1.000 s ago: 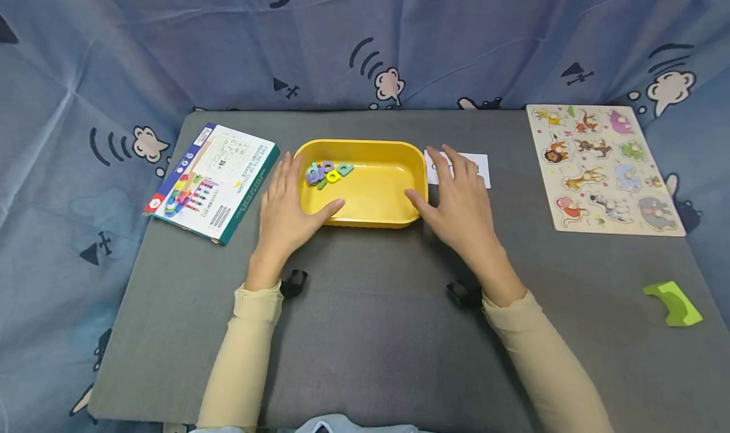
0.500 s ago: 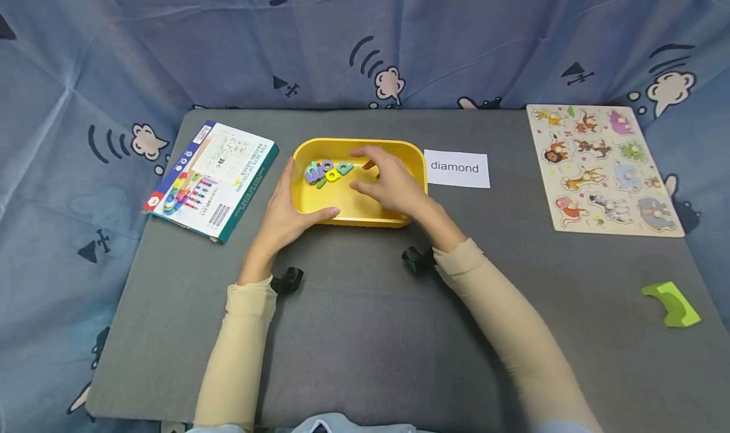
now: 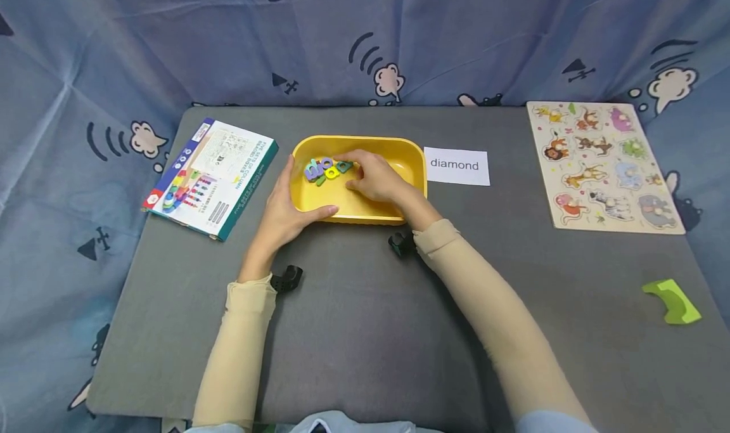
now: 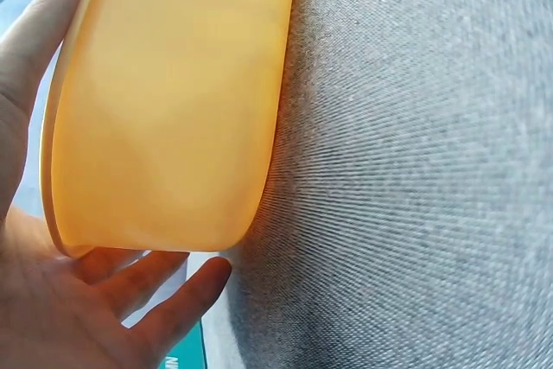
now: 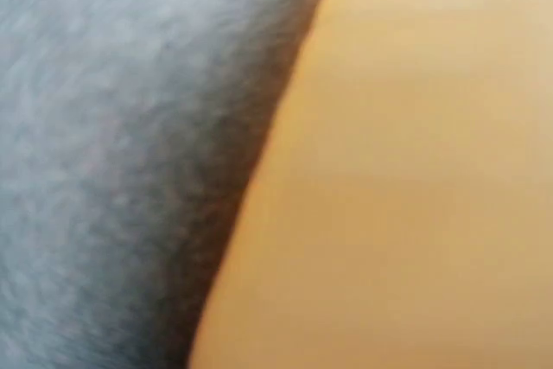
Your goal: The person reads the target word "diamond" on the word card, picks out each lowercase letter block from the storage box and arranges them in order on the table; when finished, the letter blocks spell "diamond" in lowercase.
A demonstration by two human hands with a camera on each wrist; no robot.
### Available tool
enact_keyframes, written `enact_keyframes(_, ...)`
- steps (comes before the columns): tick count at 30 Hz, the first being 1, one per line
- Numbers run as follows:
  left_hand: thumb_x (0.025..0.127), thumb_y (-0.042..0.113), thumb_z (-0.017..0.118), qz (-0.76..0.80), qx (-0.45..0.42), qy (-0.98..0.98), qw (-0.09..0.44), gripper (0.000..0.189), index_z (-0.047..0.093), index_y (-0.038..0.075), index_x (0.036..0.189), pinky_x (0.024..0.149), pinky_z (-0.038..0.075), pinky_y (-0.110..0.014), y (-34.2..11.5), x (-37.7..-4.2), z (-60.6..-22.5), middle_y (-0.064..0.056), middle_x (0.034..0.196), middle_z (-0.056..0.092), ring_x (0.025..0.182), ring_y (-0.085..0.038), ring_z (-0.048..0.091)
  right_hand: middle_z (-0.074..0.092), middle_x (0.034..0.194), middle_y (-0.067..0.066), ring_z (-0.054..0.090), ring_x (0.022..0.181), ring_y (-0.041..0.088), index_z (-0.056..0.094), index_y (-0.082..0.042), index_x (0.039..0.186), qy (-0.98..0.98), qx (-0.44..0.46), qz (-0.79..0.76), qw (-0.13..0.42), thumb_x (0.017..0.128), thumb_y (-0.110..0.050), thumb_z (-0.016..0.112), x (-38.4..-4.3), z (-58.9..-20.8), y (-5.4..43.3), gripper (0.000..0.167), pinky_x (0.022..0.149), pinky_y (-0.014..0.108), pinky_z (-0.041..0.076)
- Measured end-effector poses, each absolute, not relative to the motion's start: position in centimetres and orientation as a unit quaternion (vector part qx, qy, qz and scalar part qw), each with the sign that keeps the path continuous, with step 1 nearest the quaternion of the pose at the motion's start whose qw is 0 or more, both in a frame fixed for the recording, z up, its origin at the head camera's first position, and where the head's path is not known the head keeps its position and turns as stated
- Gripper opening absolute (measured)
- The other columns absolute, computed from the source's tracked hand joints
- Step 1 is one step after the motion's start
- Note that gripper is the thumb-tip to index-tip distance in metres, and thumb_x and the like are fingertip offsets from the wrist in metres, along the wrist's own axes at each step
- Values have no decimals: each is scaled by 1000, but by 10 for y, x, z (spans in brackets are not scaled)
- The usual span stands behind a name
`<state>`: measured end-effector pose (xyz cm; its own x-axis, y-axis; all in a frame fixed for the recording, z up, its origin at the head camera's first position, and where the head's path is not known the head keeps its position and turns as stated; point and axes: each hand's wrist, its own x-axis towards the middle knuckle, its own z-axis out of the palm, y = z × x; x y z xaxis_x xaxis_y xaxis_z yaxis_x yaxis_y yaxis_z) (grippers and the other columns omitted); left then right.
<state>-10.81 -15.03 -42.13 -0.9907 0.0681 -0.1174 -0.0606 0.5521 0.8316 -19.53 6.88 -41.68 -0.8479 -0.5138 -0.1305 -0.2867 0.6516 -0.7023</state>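
Several colourful plastic letters lie together at the left inside a yellow tray. My left hand holds the tray's near left corner, its thumb over the front rim and its fingers along the left side. In the left wrist view, the left hand spreads around the end of the tray. My right hand reaches into the tray, fingertips at a teal letter, with thumb and index finger apart. Only blurred tray wall and tabletop show in the right wrist view.
Right of the tray lies a white card reading "diamond". A boxed toy set is at left, an animal puzzle board at far right. A green curved block sits near the right edge of the grey table.
My right hand has moved left from the tray's right edge to the letters, uncovering the card. My left hand has settled against the tray's left corner.
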Motion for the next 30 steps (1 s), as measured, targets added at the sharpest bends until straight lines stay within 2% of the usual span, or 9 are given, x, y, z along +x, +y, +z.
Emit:
enact_keyframes(6, 79, 47, 93, 472, 3, 880, 60, 131, 5, 17, 173, 130, 23, -53, -150, -107, -422, -8, 178, 18, 162, -31, 24, 61, 129, 15, 57, 109, 28, 71, -2, 131, 903, -239, -333, 132, 99, 1, 70, -197, -422, 69, 32, 102, 41, 48)
enact_keyframes(12, 80, 48, 93, 472, -2, 879, 63, 131, 6, 18, 173, 130, 24, -53, -150, -108, -423, -8, 178, 20, 162, -31, 25, 62, 123, 18, 58, 115, 33, 73, 2, 125, 904, -220, -334, 147, 100, 3, 68, -196, -421, 70, 27, 109, 44, 47)
enact_keyframes(17, 80, 48, 92, 471, -7, 880, 65, 131, 6, 18, 173, 130, 25, -53, -150, -107, -422, -8, 178, 19, 161, -32, 26, 61, 122, 19, 57, 113, 32, 72, 3, 126, 905, -205, -337, 161, 100, 1, 69, -195, -420, 71, 27, 107, 43, 48)
enact_keyframes(21, 80, 48, 93, 472, -12, 879, 68, 131, 6, 18, 173, 130, 25, -53, -149, -107, -421, -9, 178, 19, 160, -32, 27, 58, 119, 18, 55, 110, 30, 71, 3, 122, 907, -199, -333, 166, 99, 0, 72, -194, -419, 71, 23, 105, 42, 47)
enact_keyframes(27, 79, 48, 93, 470, -14, 880, 70, 131, 6, 18, 173, 130, 25, -54, -149, -107, -420, -9, 178, 19, 160, -33, 27, 61, 100, 13, 56, 96, 27, 65, -2, 102, 905, -199, -346, 150, 92, -1, 80, -190, -413, 76, 17, 90, 36, 47)
enact_keyframes(30, 80, 48, 93, 468, -13, 881, 71, 131, 6, 18, 173, 130, 25, -54, -149, -108, -420, -9, 178, 19, 160, -34, 27, 63, 93, 12, 56, 90, 27, 68, -3, 101, 899, -206, -356, 149, 93, -4, 80, -185, -409, 81, 15, 83, 34, 45)
